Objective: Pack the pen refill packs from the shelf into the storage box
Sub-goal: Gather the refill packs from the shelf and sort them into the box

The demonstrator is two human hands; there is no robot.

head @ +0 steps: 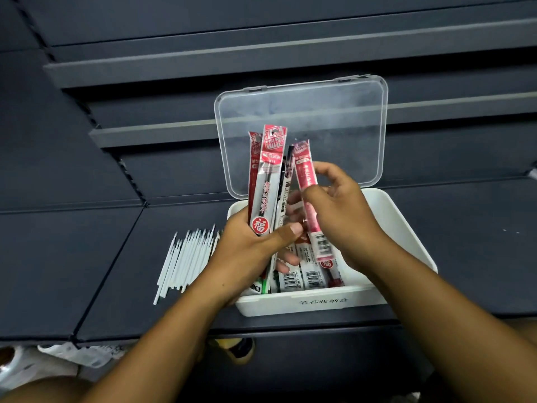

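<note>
Now the left hand [250,245] is gripping a bundle of refill packs [266,181] while the right hand [340,210] is pinching one pink pack [309,199] over the storage box [406,228]. Next, this pack probably needs laying flat inside.

- Box [401,228]: white walls, faint grey printed characters on the front wall.
- Lid [334,112], standing at the back of the box: clear, colourless.
- Packs [266,181] held above the box's left side: red and white, a black refill showing through, a red circle with a white character at the bottom.
- Pack [309,199] just right of those: pink-red, with a white barcode label.
- Packs in the box [302,276]: white with black barcodes, some red.
- Sticks [186,257] left of the box: plain white.
- Shelf [87,257] under the box: dark blue-grey.
</note>
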